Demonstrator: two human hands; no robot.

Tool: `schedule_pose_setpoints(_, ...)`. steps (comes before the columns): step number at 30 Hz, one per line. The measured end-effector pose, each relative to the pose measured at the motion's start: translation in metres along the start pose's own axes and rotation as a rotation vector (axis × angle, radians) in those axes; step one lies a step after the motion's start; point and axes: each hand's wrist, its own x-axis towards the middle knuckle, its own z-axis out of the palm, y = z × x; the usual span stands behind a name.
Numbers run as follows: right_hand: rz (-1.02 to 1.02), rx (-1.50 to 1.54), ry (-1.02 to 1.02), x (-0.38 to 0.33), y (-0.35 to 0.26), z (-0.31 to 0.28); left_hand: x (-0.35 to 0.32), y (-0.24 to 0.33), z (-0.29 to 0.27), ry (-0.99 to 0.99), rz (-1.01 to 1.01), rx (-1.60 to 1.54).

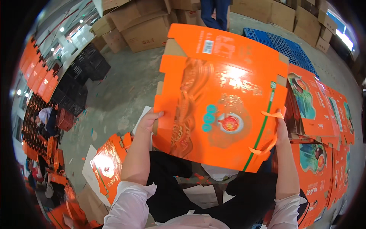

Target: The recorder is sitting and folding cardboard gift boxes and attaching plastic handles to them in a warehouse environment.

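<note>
Held up in front of me is a flat orange cardboard gift box blank point(228, 99), with gold print, a picture of a bowl and a green stripe. An orange ribbon handle point(267, 152) hangs from its right part. My left hand point(149, 120) grips the left edge, thumb on the front and fingers hidden behind. At the right edge, beside the ribbon, my right hand point(281, 131) is closed on the same blank, its fingers mostly hidden.
Stacks of orange printed cardboard point(313, 110) stand close on my right, with a blue plastic pallet point(282, 47) beyond. Another orange blank point(108, 166) lies by my left arm. Brown cartons point(143, 34) and a standing person's legs point(215, 14) are at the back; black crates point(91, 61) line the left.
</note>
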Motion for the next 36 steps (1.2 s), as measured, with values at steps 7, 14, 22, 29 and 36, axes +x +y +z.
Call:
schedule_pose_setpoints(7,0.116,-0.422,0.092,0.029,0.004,-0.109,-0.033,-0.019,0.089,-0.788,-0.110,-0.350)
schedule_pose_setpoints(14,0.296,-0.347,0.332,0.020,0.068,0.013,-0.040,-0.027,0.208,-0.860,-0.149,-0.171)
schedule_pose_setpoints(22,0.311,-0.203,0.076,0.047,0.085,-0.048,-0.030,-0.059,0.233,-1.035,0.057,0.167)
schedule_pose_setpoints(29,0.366,-0.080,-0.113,0.059,0.086,-0.072,-0.020,-0.079,0.241,-0.713,-0.018,0.461)
schedule_pose_setpoints(36,0.512,0.124,-0.471,0.090,0.097,-0.093,0.022,-0.083,0.204,-0.013,0.016,0.424)
